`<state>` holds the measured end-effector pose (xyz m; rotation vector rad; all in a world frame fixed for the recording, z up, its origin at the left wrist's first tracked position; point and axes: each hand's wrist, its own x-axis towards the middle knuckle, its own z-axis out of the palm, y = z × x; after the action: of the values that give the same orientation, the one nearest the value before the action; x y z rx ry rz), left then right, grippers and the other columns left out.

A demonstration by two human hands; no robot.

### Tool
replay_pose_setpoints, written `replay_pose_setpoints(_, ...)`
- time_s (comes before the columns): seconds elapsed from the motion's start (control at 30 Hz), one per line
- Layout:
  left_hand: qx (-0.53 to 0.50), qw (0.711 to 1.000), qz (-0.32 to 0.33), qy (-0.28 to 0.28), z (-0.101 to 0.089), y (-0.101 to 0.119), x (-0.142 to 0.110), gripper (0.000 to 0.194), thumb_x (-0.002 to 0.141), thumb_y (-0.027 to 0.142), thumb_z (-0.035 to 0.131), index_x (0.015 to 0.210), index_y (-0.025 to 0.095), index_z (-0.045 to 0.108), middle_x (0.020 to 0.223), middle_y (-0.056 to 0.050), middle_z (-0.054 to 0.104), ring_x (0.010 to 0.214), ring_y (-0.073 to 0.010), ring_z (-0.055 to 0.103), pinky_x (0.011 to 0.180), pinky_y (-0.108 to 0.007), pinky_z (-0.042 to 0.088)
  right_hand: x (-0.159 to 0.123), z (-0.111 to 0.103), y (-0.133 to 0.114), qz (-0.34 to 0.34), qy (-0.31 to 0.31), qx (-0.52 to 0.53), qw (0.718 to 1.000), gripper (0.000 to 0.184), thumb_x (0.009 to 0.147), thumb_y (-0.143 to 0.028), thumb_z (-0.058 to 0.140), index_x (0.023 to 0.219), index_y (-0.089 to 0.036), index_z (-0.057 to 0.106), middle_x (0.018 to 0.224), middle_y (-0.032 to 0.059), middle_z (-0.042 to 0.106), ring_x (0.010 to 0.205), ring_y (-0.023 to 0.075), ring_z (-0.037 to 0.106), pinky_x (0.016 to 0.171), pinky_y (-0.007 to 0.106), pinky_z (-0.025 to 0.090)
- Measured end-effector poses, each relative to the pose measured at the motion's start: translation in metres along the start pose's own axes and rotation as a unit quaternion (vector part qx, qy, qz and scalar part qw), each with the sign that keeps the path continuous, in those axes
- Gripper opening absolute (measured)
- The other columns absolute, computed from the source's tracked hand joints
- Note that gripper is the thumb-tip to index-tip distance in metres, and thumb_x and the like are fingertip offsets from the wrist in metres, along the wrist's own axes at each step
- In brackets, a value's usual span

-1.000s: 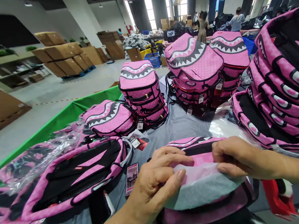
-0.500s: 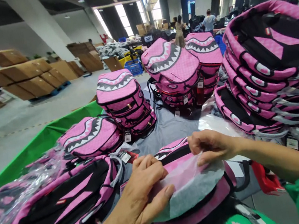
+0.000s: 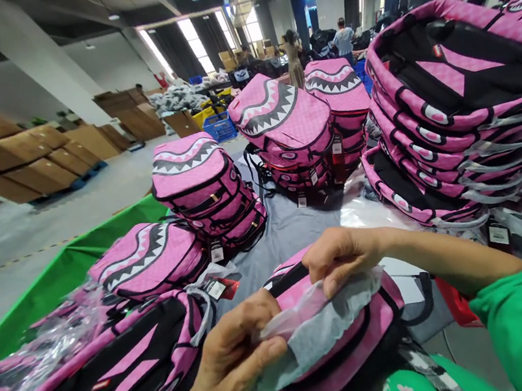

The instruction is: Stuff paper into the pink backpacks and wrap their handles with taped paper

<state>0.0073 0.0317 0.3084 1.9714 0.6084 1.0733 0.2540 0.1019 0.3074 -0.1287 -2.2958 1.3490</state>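
The left hand (image 3: 230,350) and right hand (image 3: 344,258) each pinch a grey tissue sheet (image 3: 321,337), their fingers clamped together on its edge. The sheet lies over a pink shark-mouth backpack (image 3: 382,321) at the bench's near edge. A pink-and-black open backpack (image 3: 121,373) lies just left, and stacked backpacks (image 3: 444,109) rise to the right beyond a grey cloth (image 3: 290,230).
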Motion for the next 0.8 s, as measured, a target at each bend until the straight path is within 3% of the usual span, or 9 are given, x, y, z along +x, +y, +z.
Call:
replay_pose_setpoints(0.07,0.034,0.999,-0.004,0.017,0.005,0.002,-0.005,0.029,0.098,0.042,0.058,0.078,0.02,0.056,0.064,0.001,0.052,0.058,-0.0106,0.052,0.053,-0.019,0.048,0.002,0.002,0.002,-0.007,0.006,-0.021,1.0,0.055,0.093,-0.067,0.054,0.081,-0.015,0.062,0.074,0.0009,0.058,0.067,0.0091,0.052,0.065,0.02,0.043)
replay_pose_setpoints(0.17,0.08,0.994,-0.068,0.022,0.012,0.004,-0.012,0.031,0.098,0.046,0.054,0.082,0.02,0.059,0.064,0.002,0.049,0.052,-0.009,0.045,0.045,-0.018,0.042,0.0,-0.001,-0.002,-0.001,0.042,-0.052,0.998,0.051,0.094,-0.062,0.056,0.079,-0.014,0.064,0.071,0.0006,0.058,0.064,0.0085,0.052,0.061,0.019,0.041)
replay_pose_setpoints(0.23,0.098,0.99,-0.103,0.014,0.014,0.004,-0.013,0.027,0.099,0.045,0.054,0.089,0.021,0.062,0.065,0.002,0.051,0.051,-0.0083,0.044,0.043,-0.017,0.039,-0.005,-0.007,-0.006,0.022,0.062,-0.054,0.996,0.05,0.092,-0.061,0.061,0.076,-0.013,0.063,0.065,-0.002,0.053,0.058,0.0071,0.047,0.055,0.018,0.037)
replay_pose_setpoints(0.3,0.124,0.987,-0.097,0.02,0.012,0.004,-0.012,0.023,0.098,0.041,0.057,0.088,0.021,0.063,0.064,0.004,0.05,0.051,-0.008,0.044,0.043,-0.017,0.037,-0.011,-0.014,-0.008,0.053,0.043,-0.031,0.997,0.053,0.083,-0.065,0.07,0.073,-0.014,0.061,0.06,-0.0056,0.047,0.053,0.0057,0.04,0.049,0.019,0.03)
replay_pose_setpoints(0.43,0.207,0.978,0.013,0.033,0.005,0.007,-0.004,0.024,0.098,0.03,0.058,0.076,0.02,0.058,0.063,0.003,0.051,0.054,-0.0088,0.051,0.05,-0.018,0.044,-0.025,-0.02,-0.008,0.067,-0.021,-0.037,0.997,0.065,0.058,-0.072,0.083,0.068,-0.017,0.051,0.056,-0.0106,0.04,0.052,0.0044,0.031,0.046,0.02,0.022)
replay_pose_setpoints(0.53,0.306,0.936,0.175,0.012,0.007,0.011,-0.006,0.012,0.099,0.018,0.054,0.093,0.02,0.064,0.066,0.002,0.06,0.059,-0.0114,0.06,0.057,-0.022,0.051,-0.035,-0.014,-0.013,0.038,-0.027,-0.093,0.995,0.06,0.071,-0.068,0.079,0.065,-0.018,0.044,0.058,-0.0102,0.038,0.054,0.0054,0.032,0.05,0.021,0.024)
replay_pose_setpoints(0.6,0.383,0.886,0.254,0.06,0.015,0.011,-0.013,0.017,0.096,0.014,0.054,0.103,0.021,0.068,0.061,0.002,0.059,0.057,-0.014,0.061,0.056,-0.027,0.052,-0.042,-0.006,-0.021,-0.005,-0.011,-0.16,0.987,0.053,0.086,-0.059,0.07,0.065,-0.02,0.041,0.06,-0.0086,0.038,0.056,0.0073,0.036,0.055,0.023,0.027)
replay_pose_setpoints(0.7,0.446,0.838,0.278,0.145,0.03,0.011,-0.029,0.02,0.089,0.012,0.061,0.102,0.023,0.071,0.055,0.004,0.056,0.054,-0.0161,0.061,0.052,-0.031,0.051,-0.054,0.006,-0.034,-0.083,0.02,-0.326,0.942,0.041,0.104,-0.038,0.049,0.067,-0.021,0.042,0.062,-0.005,0.042,0.059,0.0114,0.038,0.06,0.029,0.029)
replay_pose_setpoints(0.8,0.479,0.838,0.215,0.146,0.038,0.014,-0.046,0.02,0.082,0.01,0.072,0.094,0.025,0.071,0.062,0.003,0.061,0.058,-0.0168,0.066,0.053,-0.031,0.054,-0.067,0.015,-0.042,-0.14,0.039,-0.478,0.866,0.041,0.105,-0.018,0.037,0.066,-0.021,0.048,0.061,-0.0025,0.043,0.058,0.0144,0.038,0.058,0.032,0.028)
